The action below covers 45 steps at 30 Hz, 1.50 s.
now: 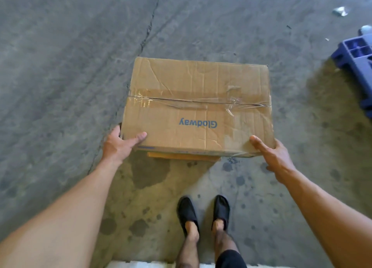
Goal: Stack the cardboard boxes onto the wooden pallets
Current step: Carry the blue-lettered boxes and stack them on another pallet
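Box (198, 107) (taped) clasped between left grip (118, 145) and right grip (275, 157).

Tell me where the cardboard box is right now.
In the head view, the cardboard box is mid-frame, gripped at its near corners by the left hand and right hand, ahead of the black shoes.

left hand (116, 145), right hand (275, 157) bare; forearms (84, 197) bare; black slip-on shoes (187, 212); ankles bare; dark shorts (231, 257) over right knee.

Box (198, 107) (gripped): left hand (118, 145), right hand (275, 157).
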Each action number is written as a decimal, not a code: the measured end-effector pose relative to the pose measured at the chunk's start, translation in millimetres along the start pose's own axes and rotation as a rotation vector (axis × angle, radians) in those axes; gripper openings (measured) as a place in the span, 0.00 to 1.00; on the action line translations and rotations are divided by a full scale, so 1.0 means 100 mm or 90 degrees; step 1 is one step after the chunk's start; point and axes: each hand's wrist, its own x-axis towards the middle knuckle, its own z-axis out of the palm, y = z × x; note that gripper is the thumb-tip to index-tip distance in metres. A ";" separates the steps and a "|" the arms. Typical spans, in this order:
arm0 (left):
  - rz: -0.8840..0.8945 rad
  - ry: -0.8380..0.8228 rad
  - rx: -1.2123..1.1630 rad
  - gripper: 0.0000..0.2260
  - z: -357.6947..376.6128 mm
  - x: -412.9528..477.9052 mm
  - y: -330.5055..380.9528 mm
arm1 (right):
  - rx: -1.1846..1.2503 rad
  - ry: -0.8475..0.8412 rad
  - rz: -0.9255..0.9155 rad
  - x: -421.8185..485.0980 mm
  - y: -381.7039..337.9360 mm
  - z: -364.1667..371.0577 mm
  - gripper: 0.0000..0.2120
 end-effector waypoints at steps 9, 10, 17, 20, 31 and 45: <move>-0.032 -0.045 -0.244 0.38 0.06 0.02 0.04 | 0.154 -0.003 -0.040 -0.04 -0.05 -0.03 0.28; -0.024 -0.048 -0.251 0.35 0.05 -0.01 0.11 | 0.169 -0.009 -0.039 -0.05 -0.09 -0.07 0.29; 0.018 -0.022 -0.291 0.45 -0.36 -0.22 0.75 | 0.223 -0.032 -0.149 -0.23 -0.88 -0.43 0.23; 0.058 0.019 -0.314 0.50 -0.70 -0.29 1.18 | 0.241 -0.071 -0.223 -0.30 -1.49 -0.56 0.25; 0.118 0.325 -0.441 0.46 -1.58 -0.83 1.94 | 0.195 -0.340 -0.415 -0.09 -3.57 -0.32 0.37; -0.100 0.709 -0.585 0.31 -0.32 -3.52 1.30 | -0.037 -0.737 -0.507 -0.54 -3.28 -0.07 0.35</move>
